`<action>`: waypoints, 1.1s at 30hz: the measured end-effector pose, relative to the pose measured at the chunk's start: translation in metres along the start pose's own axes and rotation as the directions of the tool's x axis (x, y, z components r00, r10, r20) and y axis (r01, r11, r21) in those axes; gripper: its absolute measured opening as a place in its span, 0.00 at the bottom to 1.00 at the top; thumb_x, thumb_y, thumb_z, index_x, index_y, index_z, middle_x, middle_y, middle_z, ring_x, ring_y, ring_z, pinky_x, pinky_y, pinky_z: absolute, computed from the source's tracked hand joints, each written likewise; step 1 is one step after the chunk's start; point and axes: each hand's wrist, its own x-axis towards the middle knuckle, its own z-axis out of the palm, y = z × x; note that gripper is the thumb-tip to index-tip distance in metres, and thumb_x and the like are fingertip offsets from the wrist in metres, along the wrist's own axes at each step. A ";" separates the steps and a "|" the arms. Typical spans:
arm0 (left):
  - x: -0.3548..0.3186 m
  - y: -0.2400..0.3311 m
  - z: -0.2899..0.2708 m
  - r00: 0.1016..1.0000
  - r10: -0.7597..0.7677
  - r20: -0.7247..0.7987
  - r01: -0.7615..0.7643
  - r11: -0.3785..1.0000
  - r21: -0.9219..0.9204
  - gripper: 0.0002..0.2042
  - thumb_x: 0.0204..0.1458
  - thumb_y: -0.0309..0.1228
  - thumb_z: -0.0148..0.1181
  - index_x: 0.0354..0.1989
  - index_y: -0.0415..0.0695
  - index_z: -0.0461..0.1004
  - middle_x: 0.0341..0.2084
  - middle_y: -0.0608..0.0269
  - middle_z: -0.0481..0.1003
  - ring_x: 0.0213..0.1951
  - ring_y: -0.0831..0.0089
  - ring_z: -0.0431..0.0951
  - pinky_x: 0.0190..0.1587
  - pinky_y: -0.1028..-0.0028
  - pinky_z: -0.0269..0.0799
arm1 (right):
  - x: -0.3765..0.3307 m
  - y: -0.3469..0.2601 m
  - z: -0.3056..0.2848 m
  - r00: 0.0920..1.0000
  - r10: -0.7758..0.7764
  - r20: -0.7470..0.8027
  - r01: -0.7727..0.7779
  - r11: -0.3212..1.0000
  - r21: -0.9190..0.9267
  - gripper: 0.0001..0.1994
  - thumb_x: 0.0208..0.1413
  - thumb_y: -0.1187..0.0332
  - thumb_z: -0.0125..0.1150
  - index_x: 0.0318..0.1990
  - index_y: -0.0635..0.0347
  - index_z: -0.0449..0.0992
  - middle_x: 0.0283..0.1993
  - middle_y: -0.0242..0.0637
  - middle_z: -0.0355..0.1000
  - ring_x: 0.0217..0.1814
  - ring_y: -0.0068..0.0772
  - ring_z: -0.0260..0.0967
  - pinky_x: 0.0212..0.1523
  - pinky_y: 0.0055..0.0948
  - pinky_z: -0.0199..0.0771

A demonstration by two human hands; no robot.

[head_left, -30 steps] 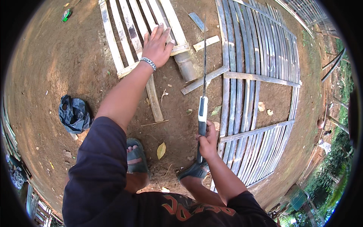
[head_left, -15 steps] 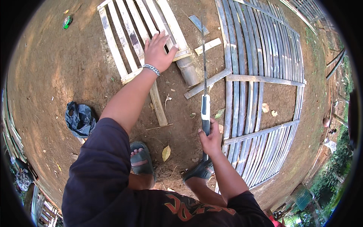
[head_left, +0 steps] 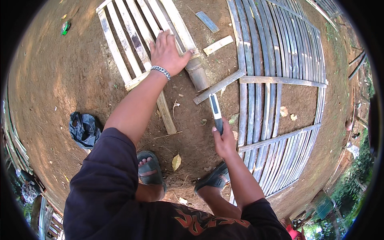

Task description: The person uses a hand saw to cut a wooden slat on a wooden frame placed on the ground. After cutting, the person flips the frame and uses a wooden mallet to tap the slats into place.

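Right hand (head_left: 225, 141) wrapped round black-and-white tool handle (head_left: 216, 110), pointing forward, slightly left; left hand (head_left: 169, 54) nearer pale slatted panel (head_left: 137, 43), spread flat on its near end; panel sits ahead-left of right hand, long axis running away

At eleven o'clock the person's left hand (head_left: 169, 55) rests, fingers spread, on a pale slatted frame (head_left: 134, 37); at four, the right hand (head_left: 225, 141) grips a white-and-black saw handle (head_left: 215, 109).
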 end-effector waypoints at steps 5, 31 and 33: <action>0.002 0.000 0.002 0.999 0.034 0.013 -0.035 0.996 0.086 0.40 0.58 0.61 0.55 0.62 0.31 0.63 0.71 0.36 0.54 0.76 0.44 0.49 0.76 0.38 0.38 | 0.003 0.002 0.005 1.000 0.018 0.011 -0.018 1.000 -0.006 0.27 0.69 0.61 0.55 0.71 0.59 0.61 0.59 0.63 0.73 0.62 0.66 0.72 0.62 0.50 0.71; 0.040 -0.030 0.003 0.969 0.242 -0.044 -0.242 0.970 -0.005 0.54 0.43 0.66 0.70 0.70 0.36 0.58 0.73 0.40 0.51 0.78 0.46 0.43 0.78 0.45 0.33 | 0.011 0.010 0.005 0.992 0.110 0.062 -0.101 0.986 -0.136 0.26 0.72 0.55 0.52 0.70 0.57 0.61 0.55 0.63 0.74 0.55 0.69 0.75 0.54 0.57 0.74; 0.042 -0.025 -0.001 0.975 0.221 0.014 -0.220 0.975 -0.018 0.57 0.42 0.67 0.69 0.73 0.40 0.55 0.74 0.39 0.49 0.79 0.46 0.41 0.78 0.45 0.32 | 0.010 0.007 0.003 0.992 0.111 0.061 -0.104 0.989 -0.108 0.26 0.71 0.56 0.52 0.70 0.57 0.61 0.55 0.64 0.74 0.54 0.69 0.75 0.54 0.57 0.74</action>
